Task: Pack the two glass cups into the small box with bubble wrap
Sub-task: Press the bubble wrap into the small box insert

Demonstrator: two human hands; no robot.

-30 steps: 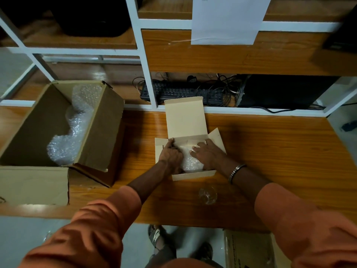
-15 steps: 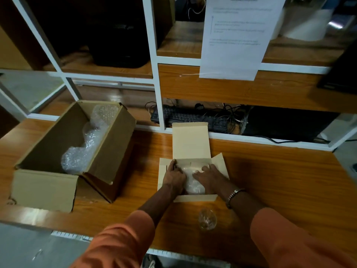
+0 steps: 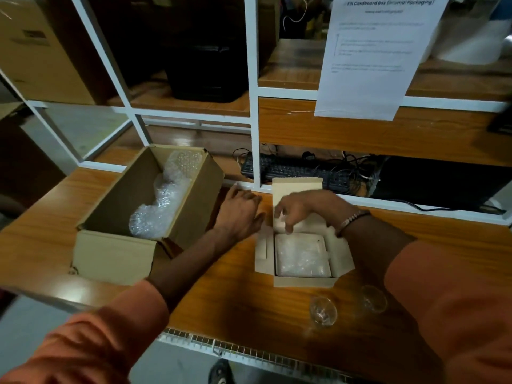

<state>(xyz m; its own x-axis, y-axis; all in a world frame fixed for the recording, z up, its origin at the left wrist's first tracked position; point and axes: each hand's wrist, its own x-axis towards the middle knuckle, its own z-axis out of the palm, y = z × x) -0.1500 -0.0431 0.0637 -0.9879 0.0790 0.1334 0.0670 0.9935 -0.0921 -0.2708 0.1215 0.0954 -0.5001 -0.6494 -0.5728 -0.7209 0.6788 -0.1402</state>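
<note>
Both grips loose, empty: left hand (image 3: 239,213) w/ fingers spread over desk (image 3: 432,245) btwn big box (image 3: 144,212) & small box (image 3: 302,256); right hand (image 3: 300,207) half-curled above bubble wrap (image 3: 302,256) lining small box. Two glass cups (image 3: 322,311) on desk, near edge.

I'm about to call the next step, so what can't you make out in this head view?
- Right glass cup: partly hidden by the right sleeve.
- Small box under its bubble wrap lining: covered.
- Printed sheet text: too small and blurred.
- Right hand fingers: motion-blurred, so holding anything is unclear.
</note>
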